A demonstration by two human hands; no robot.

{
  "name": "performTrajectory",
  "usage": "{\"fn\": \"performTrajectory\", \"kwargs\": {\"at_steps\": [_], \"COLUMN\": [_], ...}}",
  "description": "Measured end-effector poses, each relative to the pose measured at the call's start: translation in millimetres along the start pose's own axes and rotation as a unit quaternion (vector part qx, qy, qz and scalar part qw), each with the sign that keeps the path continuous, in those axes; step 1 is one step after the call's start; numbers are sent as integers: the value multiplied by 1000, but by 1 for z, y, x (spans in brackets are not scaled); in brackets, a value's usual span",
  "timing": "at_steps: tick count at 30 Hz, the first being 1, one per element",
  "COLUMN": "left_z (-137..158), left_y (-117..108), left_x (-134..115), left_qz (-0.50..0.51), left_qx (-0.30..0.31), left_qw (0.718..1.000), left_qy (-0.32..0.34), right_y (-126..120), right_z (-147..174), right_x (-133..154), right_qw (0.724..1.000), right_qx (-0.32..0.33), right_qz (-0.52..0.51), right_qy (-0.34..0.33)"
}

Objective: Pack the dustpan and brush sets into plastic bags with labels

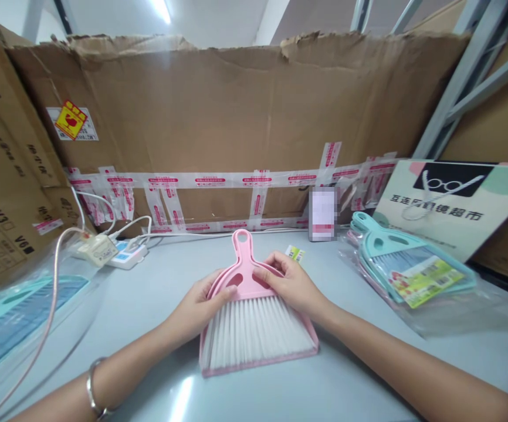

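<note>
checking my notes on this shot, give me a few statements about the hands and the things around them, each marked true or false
1. The left hand and the right hand both touch the pink brush and dustpan set. True.
2. The pink set's handle points toward the person. False: the handle points away, toward the cardboard box.
3. The bristles are white. True.
4. A bracelet is on the right forearm. False: the bracelet is on the left forearm.
5. A turquoise set lies to the right of the right hand. True.
</note>
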State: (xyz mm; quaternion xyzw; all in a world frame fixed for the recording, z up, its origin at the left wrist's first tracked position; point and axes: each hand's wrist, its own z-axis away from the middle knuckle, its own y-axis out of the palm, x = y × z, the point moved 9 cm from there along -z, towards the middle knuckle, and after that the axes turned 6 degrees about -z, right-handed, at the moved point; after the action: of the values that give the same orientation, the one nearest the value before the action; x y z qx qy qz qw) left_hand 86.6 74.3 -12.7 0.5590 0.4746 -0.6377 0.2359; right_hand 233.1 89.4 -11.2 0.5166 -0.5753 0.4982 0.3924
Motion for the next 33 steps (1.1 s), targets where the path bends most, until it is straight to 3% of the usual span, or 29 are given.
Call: {"fn": "performTrajectory", "kwargs": {"at_steps": [6, 10, 13, 16, 33], "left_z": [0, 2, 6, 10, 14], "left_y": [-1, 3, 10, 14, 19], "left_x": [0, -6, -10, -12, -14], "left_qz": [-6, -42, -86, -137, -220], "left_qx": [-8, -4, 6, 8, 9], "left_qw": [1000, 999, 996, 990, 975], "left_qy": [-13, 5, 18, 20, -6], "right_y": [2, 12, 19, 17, 6], "right_z": [-2, -1, 3, 4, -1], "right_x": [2, 9, 10, 7, -3], "right_qw": [1000, 990, 971, 966, 990], "right_qx": [29, 107, 146, 132, 76], "right_qz": [4, -87, -162, -177, -65], "right_qy": [-2, 28, 93, 135, 100]}}
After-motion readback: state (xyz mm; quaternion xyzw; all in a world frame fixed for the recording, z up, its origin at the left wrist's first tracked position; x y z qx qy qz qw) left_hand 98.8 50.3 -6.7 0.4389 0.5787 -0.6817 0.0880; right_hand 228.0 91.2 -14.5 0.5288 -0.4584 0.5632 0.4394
